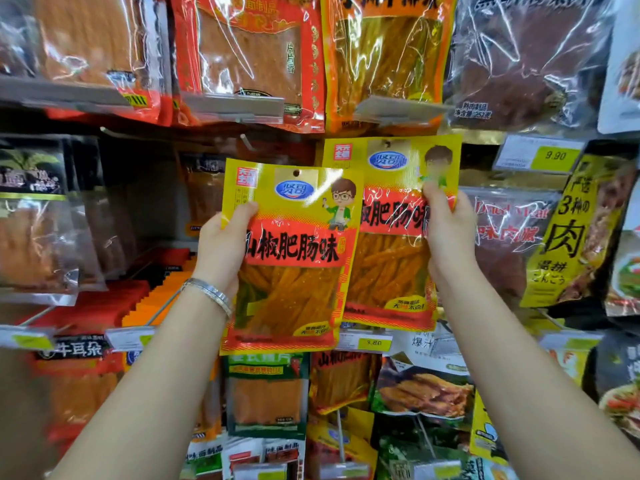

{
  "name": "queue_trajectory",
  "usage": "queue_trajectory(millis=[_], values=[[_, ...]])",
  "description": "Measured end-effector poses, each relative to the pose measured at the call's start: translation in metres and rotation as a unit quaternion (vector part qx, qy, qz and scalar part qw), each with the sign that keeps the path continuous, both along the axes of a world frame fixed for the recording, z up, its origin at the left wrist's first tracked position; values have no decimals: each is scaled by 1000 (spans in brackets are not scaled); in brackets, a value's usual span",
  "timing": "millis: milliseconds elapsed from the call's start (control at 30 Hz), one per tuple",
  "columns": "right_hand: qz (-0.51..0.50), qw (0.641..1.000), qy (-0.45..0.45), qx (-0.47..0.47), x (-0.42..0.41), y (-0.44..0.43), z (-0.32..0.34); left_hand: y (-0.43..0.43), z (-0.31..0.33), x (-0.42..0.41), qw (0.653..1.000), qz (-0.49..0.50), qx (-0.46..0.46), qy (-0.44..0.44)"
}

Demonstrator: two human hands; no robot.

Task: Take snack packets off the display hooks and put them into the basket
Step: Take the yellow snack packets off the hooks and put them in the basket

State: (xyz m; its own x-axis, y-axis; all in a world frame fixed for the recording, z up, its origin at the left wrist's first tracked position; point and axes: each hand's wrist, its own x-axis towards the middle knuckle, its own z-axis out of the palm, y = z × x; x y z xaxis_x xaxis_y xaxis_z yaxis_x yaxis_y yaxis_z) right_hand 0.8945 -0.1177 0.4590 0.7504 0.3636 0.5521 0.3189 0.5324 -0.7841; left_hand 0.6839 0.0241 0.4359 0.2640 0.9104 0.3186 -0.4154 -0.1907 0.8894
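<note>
Holding a glossy yellow-and-red plastic snack packet (294,271) in my left hand (225,244), I have my thumb curled over its left edge on the front, with my fingers hidden behind it. The hang hole at its top sits above my thumb with no hook through it, so this packet is off the display and carried only by that grip.

My right hand (446,230) pinches a second packet (388,271), of the same yellow-and-red plastic, at its right edge beside the printed cartoon figure. It lies just behind and to the right of the first, which covers its left side. Its hang hole is above my right fingers, and something dark shows there. It may be on a hook, but the blur keeps me from telling.

Up and to the left of my left grip, a bare thin metal hook (247,142) juts out of the rack. A silver metal bracelet (207,292) circles my left wrist, just below the grip. Higher up, to the right of my right hand, hangs a white price label with a green patch reading 9.90 (554,155).
</note>
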Motion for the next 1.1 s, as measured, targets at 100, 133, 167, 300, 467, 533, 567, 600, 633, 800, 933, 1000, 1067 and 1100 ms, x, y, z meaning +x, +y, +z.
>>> queue_trajectory(millis=[100, 133, 167, 300, 467, 533, 567, 600, 633, 800, 933, 1000, 1067, 1100], values=[[-5, 1000, 10, -14, 5, 2, 0, 0, 2, 4, 1000, -8, -5, -4], [-5, 1000, 9, -16, 7, 3, 0, 1, 3, 5, 1000, -10, -6, -4], [-5, 1000, 10, -21, 8, 3, 1, 1, 3, 5, 1000, -11, -8, -4], [-11, 999, 5, -44, 10, 11, 6, 5, 2, 6, 1000, -16, -12, -2], [-38, 998, -5, -58, 14, 20, 6, 11, 1, 6, 1000, -13, -2, 3], [-73, 993, -30, -86, 16, 30, 8, 12, 3, 5, 1000, -8, 5, 7], [-97, 988, -51, -105, 17, 37, 10, 12, 5, 5, 1000, -6, 9, 6], [-119, 982, -73, -127, 17, 45, 13, 12, 6, 6, 1000, -6, 12, 3], [-132, 975, -94, -149, 17, 52, 14, 12, 7, 6, 1000, -6, 15, -1], [-110, 955, -101, -254, 19, 72, 13, 12, 12, 9, 1000, -12, 20, 4], [-164, 930, -149, -295, 16, 64, -1, 10, 14, 12, 999, -25, 22, 8], [-173, 944, -167, -227, 6, 56, -6, 9, 16, 15, 999, -28, 26, 7], [-106, 976, -138, -129, -7, 47, -4, 7, 20, 18, 998, -43, 37, 8], [-72, 985, -123, -93, -14, 42, -1, 5, 22, 20, 998, -54, 44, 10]])
